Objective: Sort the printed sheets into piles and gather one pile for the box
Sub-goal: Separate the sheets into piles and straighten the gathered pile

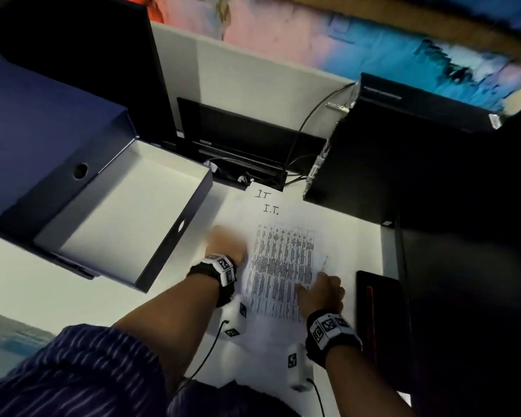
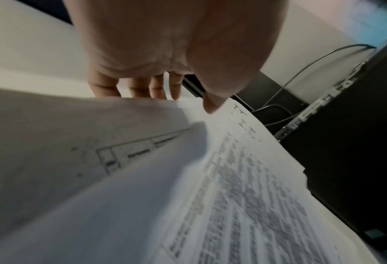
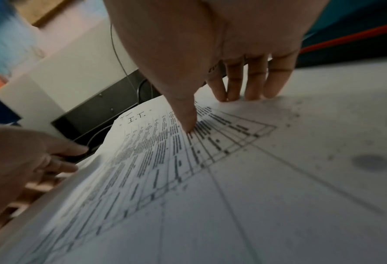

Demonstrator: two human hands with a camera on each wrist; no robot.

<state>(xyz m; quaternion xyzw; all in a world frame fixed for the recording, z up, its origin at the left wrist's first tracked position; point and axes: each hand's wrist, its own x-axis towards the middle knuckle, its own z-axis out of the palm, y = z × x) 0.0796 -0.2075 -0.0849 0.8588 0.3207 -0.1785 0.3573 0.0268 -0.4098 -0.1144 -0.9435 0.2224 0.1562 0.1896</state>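
A pile of printed sheets (image 1: 280,266) lies on the white desk, with a dense table on the top page and "I.T." handwritten at its head. My left hand (image 1: 227,243) grips the pile's left edge; in the left wrist view its fingers (image 2: 156,87) go behind the raised paper (image 2: 120,160) and the thumb sits on top. My right hand (image 1: 321,291) holds the right edge, thumb (image 3: 188,121) pressed on the printed table (image 3: 165,151), fingers (image 3: 251,84) tucked behind the edge. The open dark blue box (image 1: 175,233) with a white inside stands just left of the pile.
The box's lid (image 1: 42,139) leans up behind it at the left. A black computer case (image 1: 388,164) stands close on the right, with cables (image 1: 307,124) and a dark screen (image 1: 247,136) behind the pile. A dark book with a red strip (image 1: 376,305) lies right of my right hand.
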